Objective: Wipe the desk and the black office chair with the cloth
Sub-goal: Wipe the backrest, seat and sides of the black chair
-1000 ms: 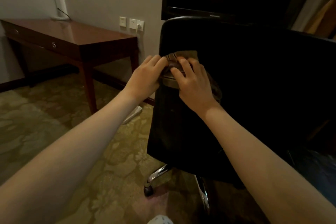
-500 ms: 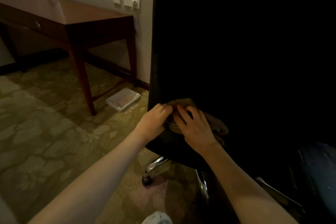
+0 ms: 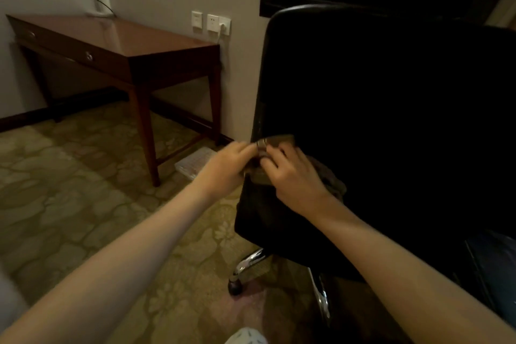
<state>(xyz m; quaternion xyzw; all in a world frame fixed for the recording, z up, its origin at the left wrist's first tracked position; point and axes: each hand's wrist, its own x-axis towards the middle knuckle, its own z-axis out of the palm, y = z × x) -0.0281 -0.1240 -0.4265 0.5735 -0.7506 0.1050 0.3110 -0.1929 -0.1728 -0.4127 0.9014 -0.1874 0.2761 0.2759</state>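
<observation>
Dimly lit room with a patterned green carpet (image 3: pixel 69 204), and the reddish wood surface (image 3: pixel 125 36) with its drawer pulls stood along the wall, well apart from both hands. The cloth (image 3: pixel 332 180) was a brownish-grey, crumpled rag pressed against the left edge of the black office chair (image 3: pixel 391 120) back, fairly low down. The left hand (image 3: pixel 226 169) pinched it right at that edge (bit blurry tbh). The right hand (image 3: pixel 293 173) had curled fingers clamped over it, with the rest bunched out beside the wrist. Wall sockets (image 3: pixel 212 22) sat just past the surface's right end, a flat white tray thing (image 3: pixel 195 166) lay on the carpet under it, and a chrome chair leg (image 3: pixel 248 262) with a caster poked out below the seat.
</observation>
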